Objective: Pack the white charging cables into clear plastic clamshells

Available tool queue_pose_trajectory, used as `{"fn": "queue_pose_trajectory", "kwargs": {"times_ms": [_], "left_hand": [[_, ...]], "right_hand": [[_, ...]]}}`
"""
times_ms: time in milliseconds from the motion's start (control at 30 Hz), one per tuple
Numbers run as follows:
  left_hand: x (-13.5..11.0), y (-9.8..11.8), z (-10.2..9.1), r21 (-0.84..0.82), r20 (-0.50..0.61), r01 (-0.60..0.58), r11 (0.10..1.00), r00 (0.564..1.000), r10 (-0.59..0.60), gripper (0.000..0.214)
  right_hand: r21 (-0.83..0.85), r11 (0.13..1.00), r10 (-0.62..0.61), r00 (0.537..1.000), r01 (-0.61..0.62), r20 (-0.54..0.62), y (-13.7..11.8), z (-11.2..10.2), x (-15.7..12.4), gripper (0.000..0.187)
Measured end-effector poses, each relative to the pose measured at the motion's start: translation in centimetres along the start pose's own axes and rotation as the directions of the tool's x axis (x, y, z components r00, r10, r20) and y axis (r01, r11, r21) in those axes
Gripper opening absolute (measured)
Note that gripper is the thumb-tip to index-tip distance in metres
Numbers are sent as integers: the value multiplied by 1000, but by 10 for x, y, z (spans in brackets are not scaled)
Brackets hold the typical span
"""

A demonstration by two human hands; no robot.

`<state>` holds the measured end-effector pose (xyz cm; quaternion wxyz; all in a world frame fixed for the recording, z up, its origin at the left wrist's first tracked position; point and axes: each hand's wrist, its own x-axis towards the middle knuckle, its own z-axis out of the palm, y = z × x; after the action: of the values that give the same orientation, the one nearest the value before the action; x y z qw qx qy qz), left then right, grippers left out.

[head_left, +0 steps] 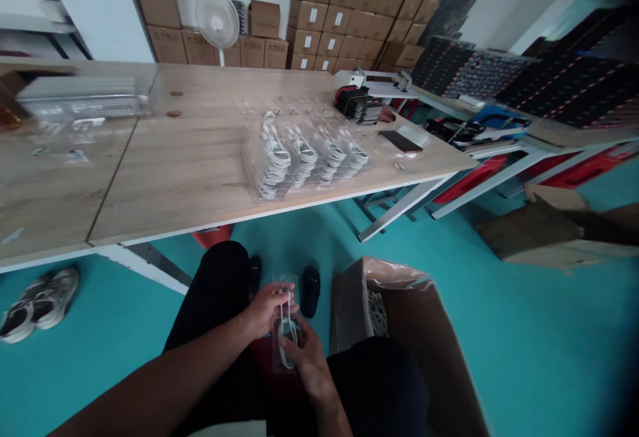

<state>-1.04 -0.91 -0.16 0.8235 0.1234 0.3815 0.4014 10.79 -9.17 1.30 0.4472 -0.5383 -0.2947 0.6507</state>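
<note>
A coiled white cable (285, 340) lies along a clear plastic tray (277, 360), held between my knees. At the cable's upper end, the fingers of my left hand (265, 306) are closed on it. Lower down, my right hand (310, 356) has its thumb and fingers around the coil. Part of the tray is hidden behind both hands. On the table in front stand stacks of clear trays (307, 157), with similar white cables in them. An open cardboard box (349, 304) beside my right knee holds more white cables (378, 314).
The wooden table (200, 151) runs across ahead of me, its front edge beyond my knees. A dark phone-like slab (401, 142) and black packs (355, 102) lie on its right. More clear trays (84, 96) are at left. Another open carton (534, 231) stands on the floor.
</note>
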Motion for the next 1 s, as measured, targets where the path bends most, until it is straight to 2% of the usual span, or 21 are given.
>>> {"fn": "queue_pose_trajectory", "kwargs": {"times_ms": [233,500,700,833,1000], "left_hand": [[3,-2,-1,6,13,-13,1000,1000,13,30],[-6,6,7,6,134,-32,999,991,31,55],[-9,3,8,-15,177,-32,999,984,34,54],[-11,-4,7,58,186,-54,997,982,42,55],[-18,-11,10,213,227,-190,959,964,140,82]], "right_hand": [[15,1000,15,1000,-15,-12,3,-1,0,61],[-29,1000,-12,991,8,-137,7,-5,5,65],[-30,999,-23,970,17,-243,3,-7,5,71],[2,999,-33,957,35,-289,-5,-4,3,70],[6,996,-85,948,91,-305,-15,-2,0,59]]}}
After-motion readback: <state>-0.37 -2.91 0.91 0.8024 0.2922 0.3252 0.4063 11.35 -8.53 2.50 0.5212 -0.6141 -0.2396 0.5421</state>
